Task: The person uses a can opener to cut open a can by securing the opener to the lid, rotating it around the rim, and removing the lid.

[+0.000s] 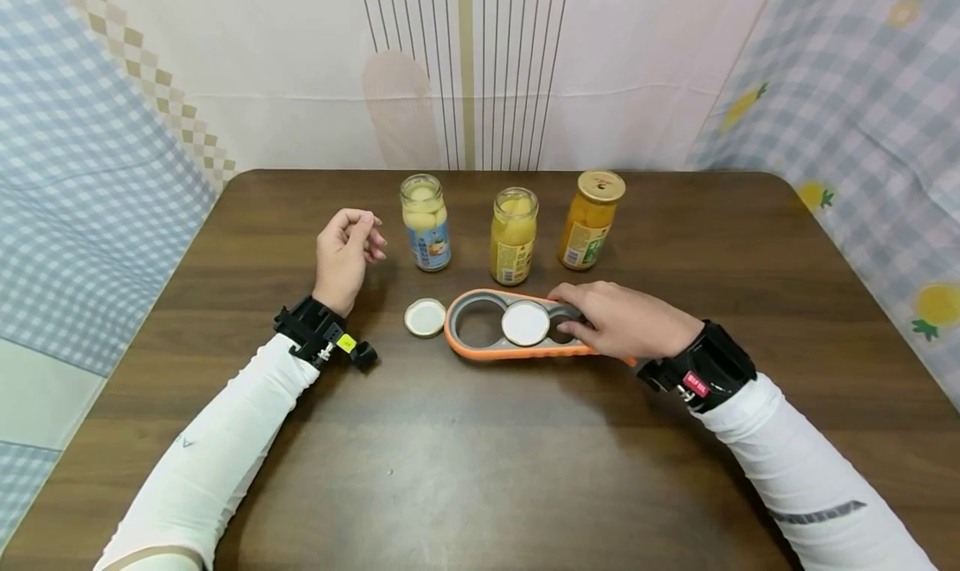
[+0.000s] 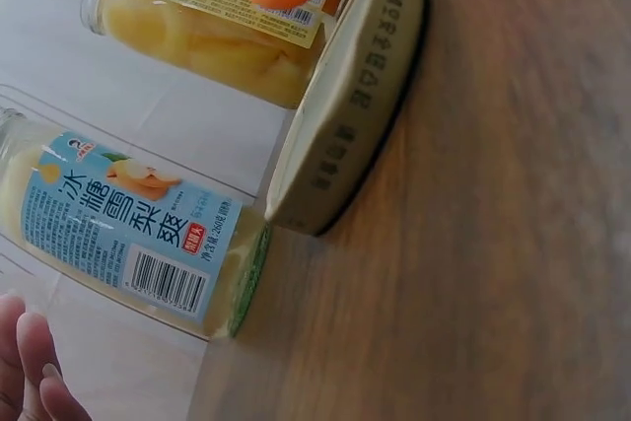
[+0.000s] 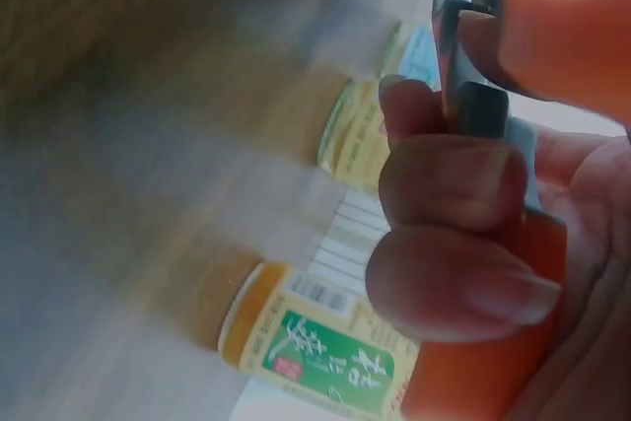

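Note:
My right hand (image 1: 622, 317) grips the grey and orange jar opener (image 1: 517, 353) by its narrow end, fingers curled round it in the right wrist view. A white-faced jar lid (image 1: 527, 323) shows in the opener's middle ring. Beside the opener's wide end lies another lid (image 1: 425, 318), its pale inner side up. My left hand (image 1: 345, 258) holds nothing, its fingers loosely bent, just left of a lidless jar with a blue label (image 1: 429, 242). In the middle stands a second lidless jar, of yellow fruit (image 1: 514, 236).
To the right of the two lidless jars, a jar of orange fruit (image 1: 587, 236) has its gold lid (image 1: 602, 185) on. All three stand toward the back of the brown wooden table (image 1: 450, 471). A patterned cloth (image 1: 300, 71) hangs behind the table's far edge.

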Available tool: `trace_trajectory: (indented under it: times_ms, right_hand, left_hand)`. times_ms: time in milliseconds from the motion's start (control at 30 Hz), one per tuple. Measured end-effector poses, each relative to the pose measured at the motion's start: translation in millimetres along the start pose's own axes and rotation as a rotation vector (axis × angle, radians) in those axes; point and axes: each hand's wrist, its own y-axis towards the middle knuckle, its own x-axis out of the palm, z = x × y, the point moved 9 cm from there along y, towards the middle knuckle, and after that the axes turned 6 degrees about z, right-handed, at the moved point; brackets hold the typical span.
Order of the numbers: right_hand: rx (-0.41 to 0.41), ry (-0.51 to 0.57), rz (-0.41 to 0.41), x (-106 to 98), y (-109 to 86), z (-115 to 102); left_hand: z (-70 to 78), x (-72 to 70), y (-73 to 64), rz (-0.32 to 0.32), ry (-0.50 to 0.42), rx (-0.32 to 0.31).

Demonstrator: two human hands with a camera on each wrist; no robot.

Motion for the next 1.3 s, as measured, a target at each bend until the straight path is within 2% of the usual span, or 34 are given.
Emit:
trace_trajectory:
  times_ms: [200, 733, 1033, 1300]
  right_hand:
    - [0.006, -0.011, 0.000, -6, -1.7, 4]
    - [0.004, -0.054, -0.013, 9, 2.9, 5]
    - [0.018, -0.170, -0.017, 20, 4.2, 3]
    - [0.015, -0.141, -0.023, 23, 4.1, 2]
  left_hand:
    - [-1.4, 1.0, 0.6, -0.003, 0.007, 0.000]
    - [-4.5, 0.5, 1.9, -0.003, 0.017, -0.032]
    - [-8.6, 3.0, 0.7, -0.019, 0.030, -0.063]
    - [-9.4, 4.9, -2.0, -0.042, 0.068, -0.087]
